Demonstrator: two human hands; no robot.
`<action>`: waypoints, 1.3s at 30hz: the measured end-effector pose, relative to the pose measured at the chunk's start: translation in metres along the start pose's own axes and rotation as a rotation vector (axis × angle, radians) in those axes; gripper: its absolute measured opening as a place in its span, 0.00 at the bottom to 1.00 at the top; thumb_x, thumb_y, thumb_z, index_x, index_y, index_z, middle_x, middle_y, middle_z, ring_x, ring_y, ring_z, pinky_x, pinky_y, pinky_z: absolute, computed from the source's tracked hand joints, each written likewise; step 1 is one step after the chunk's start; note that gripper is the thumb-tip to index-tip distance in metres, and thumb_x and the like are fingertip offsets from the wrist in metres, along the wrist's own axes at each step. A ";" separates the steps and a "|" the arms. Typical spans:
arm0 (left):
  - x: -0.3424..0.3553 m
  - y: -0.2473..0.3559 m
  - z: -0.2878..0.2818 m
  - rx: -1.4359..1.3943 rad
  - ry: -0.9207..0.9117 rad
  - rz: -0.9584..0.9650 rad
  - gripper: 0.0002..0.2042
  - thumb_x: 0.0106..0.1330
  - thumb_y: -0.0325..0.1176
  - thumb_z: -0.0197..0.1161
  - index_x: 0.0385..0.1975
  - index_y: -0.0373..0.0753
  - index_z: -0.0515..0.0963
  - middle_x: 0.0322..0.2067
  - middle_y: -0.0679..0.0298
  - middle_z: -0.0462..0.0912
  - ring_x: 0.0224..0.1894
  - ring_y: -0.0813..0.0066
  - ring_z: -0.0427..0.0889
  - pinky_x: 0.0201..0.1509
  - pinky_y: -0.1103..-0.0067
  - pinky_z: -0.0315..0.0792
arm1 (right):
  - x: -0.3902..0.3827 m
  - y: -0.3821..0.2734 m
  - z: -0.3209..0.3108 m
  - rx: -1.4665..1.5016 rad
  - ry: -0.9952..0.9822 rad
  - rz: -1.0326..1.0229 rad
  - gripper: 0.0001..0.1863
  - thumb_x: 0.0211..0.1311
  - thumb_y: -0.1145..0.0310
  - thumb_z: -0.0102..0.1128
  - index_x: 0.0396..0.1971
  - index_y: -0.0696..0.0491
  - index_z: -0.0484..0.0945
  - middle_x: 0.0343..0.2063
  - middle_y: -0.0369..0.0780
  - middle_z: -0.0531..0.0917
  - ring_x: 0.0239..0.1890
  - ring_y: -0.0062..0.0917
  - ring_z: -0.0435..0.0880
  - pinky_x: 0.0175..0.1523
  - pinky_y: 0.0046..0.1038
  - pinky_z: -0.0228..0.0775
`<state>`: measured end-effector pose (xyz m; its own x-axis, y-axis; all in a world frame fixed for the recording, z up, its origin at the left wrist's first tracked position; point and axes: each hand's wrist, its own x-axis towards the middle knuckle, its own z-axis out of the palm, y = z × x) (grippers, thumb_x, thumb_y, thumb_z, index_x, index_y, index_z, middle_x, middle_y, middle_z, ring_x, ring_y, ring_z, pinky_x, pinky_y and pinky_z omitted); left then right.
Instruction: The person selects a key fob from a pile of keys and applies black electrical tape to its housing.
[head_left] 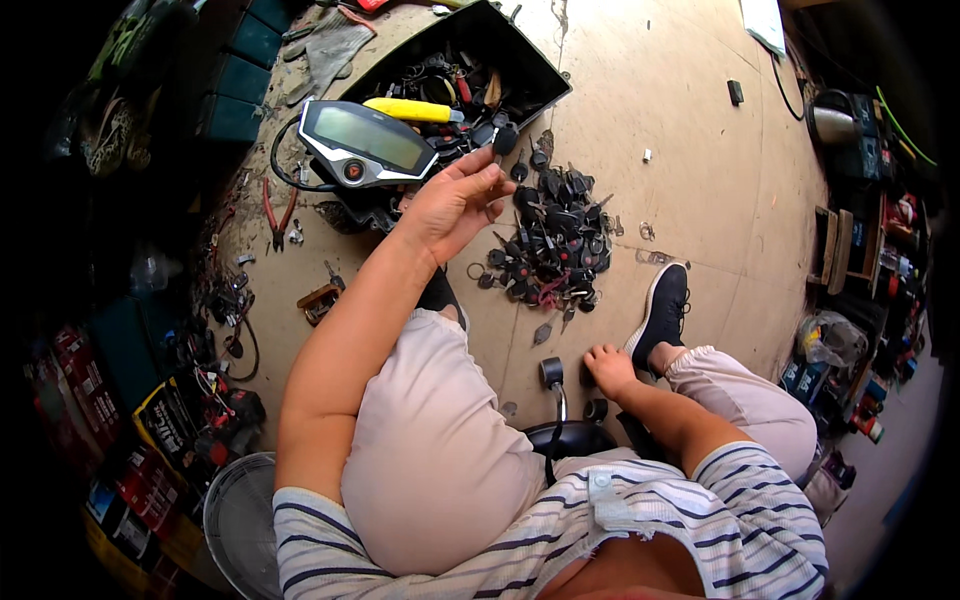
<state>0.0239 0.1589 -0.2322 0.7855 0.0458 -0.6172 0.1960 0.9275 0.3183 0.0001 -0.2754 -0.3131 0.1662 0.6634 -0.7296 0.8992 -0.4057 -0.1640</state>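
My left hand point(450, 205) pinches a black-headed key point(505, 141) between thumb and fingertips, its head left clear, probably for an easy look. At twelve o'clock from that hand lies the key-filled black bin point(510, 45); the instrument display point(365, 140) sits at ten, apparently propped on its edge. The key pile point(560, 245) lies at four, within easy reach. My right hand point(610, 370), fingers spread and holding nothing, rests on the floor point(720, 190) at five from the pile, seemingly steadying me.

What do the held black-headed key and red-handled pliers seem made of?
Black-headed key in the left hand: probably plastic head, smooth-looking and uniformly dark. Red-handled pliers: likely metal, jaws dark and dull; handles seem plastic-coated, evenly red.
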 end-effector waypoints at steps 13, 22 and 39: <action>0.002 -0.017 -0.002 0.044 0.095 0.022 0.04 0.61 0.29 0.62 0.34 0.43 0.77 0.32 0.71 0.80 0.39 0.78 0.79 0.41 0.84 0.67 | 0.042 0.003 -0.182 1.213 0.065 0.173 0.21 0.49 0.72 0.59 0.46 0.59 0.68 0.33 0.43 0.78 0.28 0.25 0.79 0.34 0.27 0.74; -0.003 -0.024 0.001 0.245 0.124 -0.105 0.05 0.60 0.31 0.63 0.34 0.44 0.76 0.33 0.70 0.80 0.39 0.80 0.78 0.40 0.83 0.68 | 0.086 -0.016 -0.267 1.781 0.632 -0.064 0.20 0.60 0.78 0.53 0.53 0.55 0.65 0.38 0.37 0.75 0.39 0.16 0.75 0.39 0.20 0.73; -0.010 -0.029 -0.003 0.283 0.030 -0.049 0.07 0.63 0.33 0.60 0.37 0.40 0.74 0.35 0.66 0.80 0.38 0.76 0.79 0.41 0.83 0.70 | 0.082 -0.019 -0.251 1.798 0.622 -0.058 0.20 0.60 0.77 0.54 0.53 0.54 0.65 0.40 0.36 0.73 0.39 0.16 0.74 0.41 0.21 0.73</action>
<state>0.0088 0.1326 -0.2381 0.7544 0.0183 -0.6562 0.3924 0.7887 0.4732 0.0980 -0.0558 -0.2028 0.6252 0.6322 -0.4577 -0.4497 -0.1875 -0.8733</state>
